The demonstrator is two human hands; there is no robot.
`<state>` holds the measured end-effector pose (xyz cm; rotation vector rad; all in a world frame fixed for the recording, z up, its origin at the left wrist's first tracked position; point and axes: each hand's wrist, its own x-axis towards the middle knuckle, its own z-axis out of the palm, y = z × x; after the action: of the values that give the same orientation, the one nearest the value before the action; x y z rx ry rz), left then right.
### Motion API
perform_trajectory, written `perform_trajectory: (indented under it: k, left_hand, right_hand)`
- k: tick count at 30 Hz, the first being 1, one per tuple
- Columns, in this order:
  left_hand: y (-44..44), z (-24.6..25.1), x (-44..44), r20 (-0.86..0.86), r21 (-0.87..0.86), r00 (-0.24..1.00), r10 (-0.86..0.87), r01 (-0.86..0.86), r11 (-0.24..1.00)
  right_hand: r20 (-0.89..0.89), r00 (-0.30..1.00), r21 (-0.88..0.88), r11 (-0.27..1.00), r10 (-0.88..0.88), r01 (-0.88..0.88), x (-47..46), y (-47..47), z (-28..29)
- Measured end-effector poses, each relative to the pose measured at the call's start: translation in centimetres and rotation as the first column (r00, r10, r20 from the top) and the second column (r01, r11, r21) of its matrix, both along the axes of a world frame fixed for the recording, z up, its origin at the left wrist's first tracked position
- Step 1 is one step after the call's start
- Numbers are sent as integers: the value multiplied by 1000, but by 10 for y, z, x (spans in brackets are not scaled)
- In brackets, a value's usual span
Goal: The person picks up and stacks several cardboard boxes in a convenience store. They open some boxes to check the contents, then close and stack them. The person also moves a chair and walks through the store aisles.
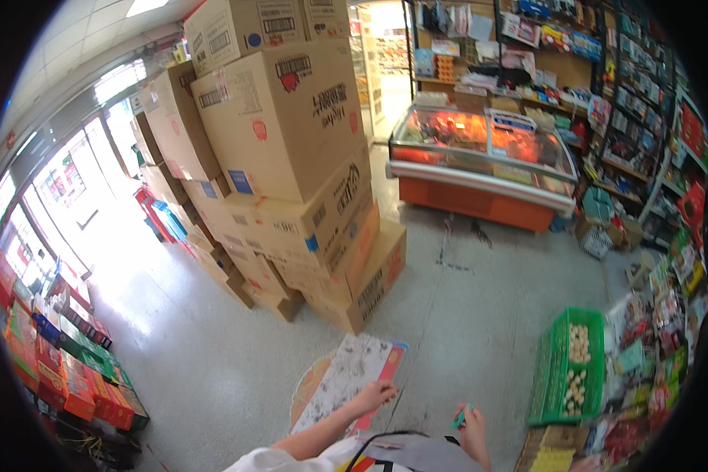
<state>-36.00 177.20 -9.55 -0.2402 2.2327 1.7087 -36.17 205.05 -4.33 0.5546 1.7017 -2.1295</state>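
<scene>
My left hand (379,394) is held in front of me at the lower middle, its fingers curled; whether anything small is between them cannot be told. To the right, my right hand (472,422) grips a small teal object (461,415) whose kind is unclear. Below my left hand, a dirty white printed board (345,377) with a red strip lies on the grey floor. Ahead stands a tall stack of cardboard cartons (324,118), bearing printed writing.
A glass-topped display chiller (478,194) with an orange base stands beyond. At right are a green plastic crate (540,377) holding pale round items and packed shelves (631,135). Colourful boxes (76,386) line the left side, near bright glass doors (76,171).
</scene>
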Motion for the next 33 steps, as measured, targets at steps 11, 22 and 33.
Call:
perform_trajectory:
  k: [11,22,33]
  left_hand:
    - [17,-15,-155,72,72,964,255,-260,963]
    - [34,19,-323,155,-17,924,351,-352,936]
    - [-73,-38,-521,111,-28,907,407,-407,913]
  right_hand:
    - [73,912,78,909,404,-409,-226,27,-18]
    - [28,900,96,895,435,-436,-471,64,20]
    - [81,864,96,859,496,-502,-674,-57,4]
